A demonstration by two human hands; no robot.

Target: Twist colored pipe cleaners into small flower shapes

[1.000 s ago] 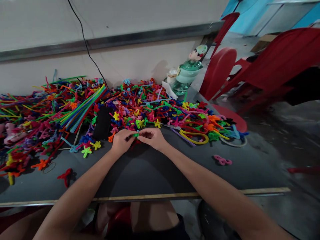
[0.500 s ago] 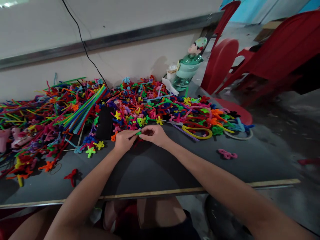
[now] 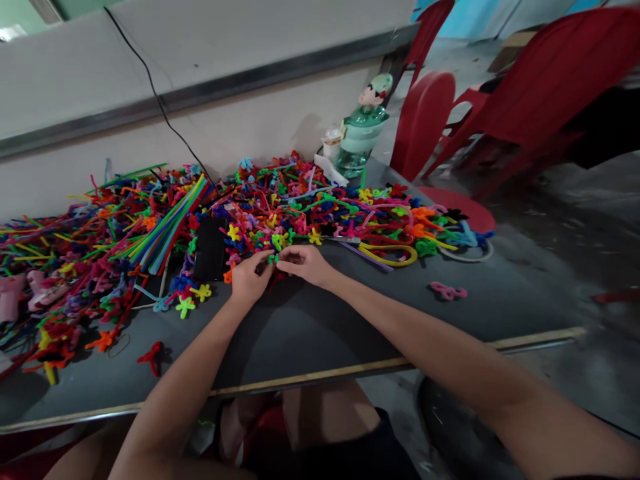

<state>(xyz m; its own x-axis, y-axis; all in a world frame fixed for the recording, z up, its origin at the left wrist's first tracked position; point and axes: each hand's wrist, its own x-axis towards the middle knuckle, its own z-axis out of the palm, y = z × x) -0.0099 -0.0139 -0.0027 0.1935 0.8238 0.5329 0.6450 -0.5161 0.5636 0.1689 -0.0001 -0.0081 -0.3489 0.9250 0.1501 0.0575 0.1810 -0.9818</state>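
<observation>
My left hand (image 3: 250, 279) and my right hand (image 3: 309, 265) meet above the dark table in front of the pile. Between their fingertips is a small green pipe-cleaner piece (image 3: 273, 259), pinched from both sides and mostly covered by the fingers. A bit of red pipe cleaner (image 3: 274, 283) shows beneath the hands. Just beyond lie yellow pipe-cleaner flowers (image 3: 315, 236) and scissors (image 3: 353, 240) with yellow handles. A black phone (image 3: 210, 252) rests left of my left hand.
A long heap of coloured pipe cleaners (image 3: 260, 200) lines the wall, with a straight bundle (image 3: 173, 223) on top. A green bottle (image 3: 359, 141) stands behind. A pink looped piece (image 3: 449, 291) lies right, a red piece (image 3: 151, 358) left. Red chairs (image 3: 425, 123) stand beyond the table.
The view has shifted and tilted slightly. Both hands stay together at the green piece, and my left fingers are bent a little more around it.
</observation>
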